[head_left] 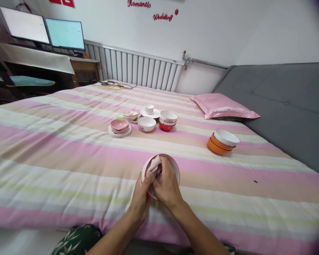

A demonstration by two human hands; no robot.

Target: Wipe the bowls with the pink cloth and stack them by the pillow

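Just above the near edge of the bed, a white bowl with a red rim [176, 166] is tilted toward me between my hands. My left hand [141, 193] grips its left side, the thumb over the rim. Inside the bowl my right hand [168, 184] is closed on a pale cloth [154, 163], which is bunched against the inner wall. The left thumb lies close to the cloth. The bowl's underside and my left fingers beneath it are hidden.
Beyond the bowl stand a pink bowl [119, 124] on plates [110, 132], a white bowl [146, 124], stacked bowls [168, 116] and small dishes [149, 107]. Orange and white bowls [219, 146] are stacked at right, near a pink pillow [223, 105]. Cables [114, 85] lie on the far striped bedspread [77, 148].
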